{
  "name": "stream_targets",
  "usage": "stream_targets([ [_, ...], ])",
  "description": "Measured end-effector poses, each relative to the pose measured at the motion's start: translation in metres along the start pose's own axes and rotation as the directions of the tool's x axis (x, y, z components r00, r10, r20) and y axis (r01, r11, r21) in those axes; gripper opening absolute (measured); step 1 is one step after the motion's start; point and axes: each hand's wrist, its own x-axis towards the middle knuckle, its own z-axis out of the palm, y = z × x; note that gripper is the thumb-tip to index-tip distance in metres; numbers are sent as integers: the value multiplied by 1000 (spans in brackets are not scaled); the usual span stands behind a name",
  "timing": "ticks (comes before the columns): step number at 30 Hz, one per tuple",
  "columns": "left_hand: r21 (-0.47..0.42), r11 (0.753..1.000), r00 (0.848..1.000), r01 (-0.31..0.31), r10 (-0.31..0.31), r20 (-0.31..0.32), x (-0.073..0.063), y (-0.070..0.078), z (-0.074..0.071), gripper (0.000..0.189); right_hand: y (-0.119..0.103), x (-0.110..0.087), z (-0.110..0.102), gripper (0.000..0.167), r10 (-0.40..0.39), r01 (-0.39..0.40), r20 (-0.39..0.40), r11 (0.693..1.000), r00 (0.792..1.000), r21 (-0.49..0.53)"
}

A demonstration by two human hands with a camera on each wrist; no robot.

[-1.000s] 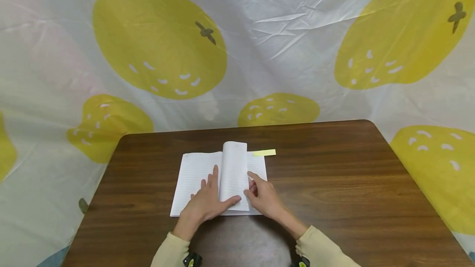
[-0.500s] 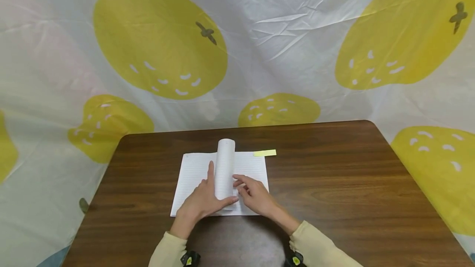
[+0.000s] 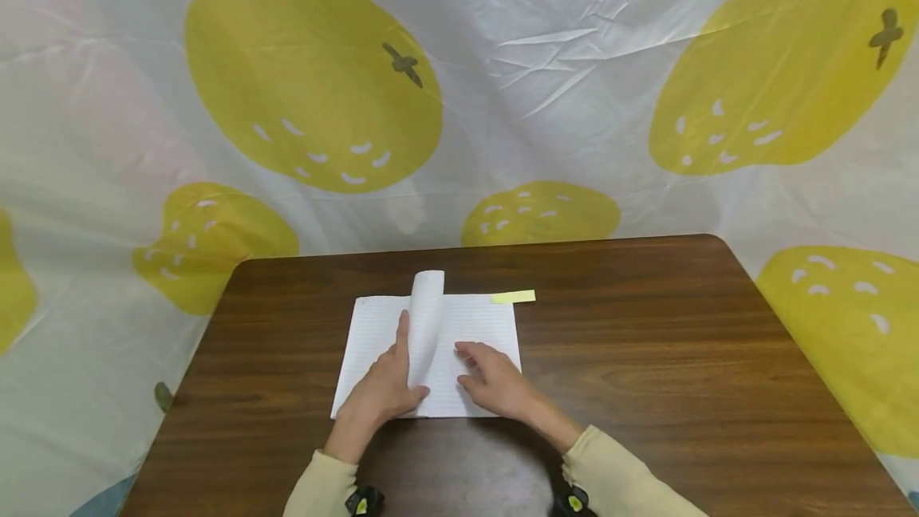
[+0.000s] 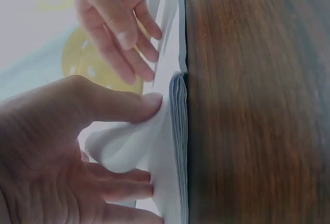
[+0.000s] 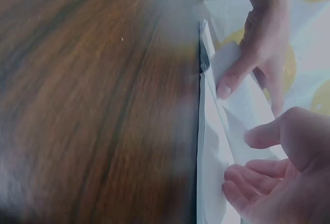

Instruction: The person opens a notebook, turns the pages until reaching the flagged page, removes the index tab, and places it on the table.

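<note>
An open lined notebook [image 3: 483, 321] lies on the table, its pages facing up. Near its middle, a page [image 3: 427, 311] stands curled up in a tall loop. My left hand [image 3: 379, 391] holds that page: in the left wrist view the thumb is on one side of the loop [image 4: 118, 146] and the fingers are on the other. Over the right-hand sheet is my right hand [image 3: 501, 383], its fingers loosely bent and nothing between them. A yellow sticky strip [image 3: 514, 297] juts out from the notebook's upper right edge.
The brown wood-grain table [image 3: 646, 357] extends around the notebook on all sides. Behind it hangs a pale cloth [image 3: 546, 102] printed with large yellow fruit. Both wrists, in cream sleeves [image 3: 625, 477], carry small black devices [image 3: 366, 501].
The curled page has moved left with my left hand, and its right edge has come away from my right hand. More of the right-hand sheet now shows.
</note>
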Motion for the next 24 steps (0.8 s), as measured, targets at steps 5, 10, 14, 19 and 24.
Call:
stream_targets([
  [5,-16,1000,1000,11,-12,-17,-3,-4,-3,116,1,1,-5,52,47,-44,39,995,998,-84],
  [10,-23,999,999,40,-40,-12,-4,-4,-3,117,4,2,-7,57,58,-51,52,990,997,-129],
  [14,-37,998,999,41,-42,-16,-5,-3,-3,117,9,1,-8,60,17,-11,38,985,999,-170],
  [19,-26,999,998,35,-36,-56,-5,-4,0,116,14,1,-12,58,0,7,34,979,999,-205],
  [24,6,999,995,34,-33,-91,-5,-4,3,111,17,2,-17,53,6,-2,21,974,1000,-227],
])
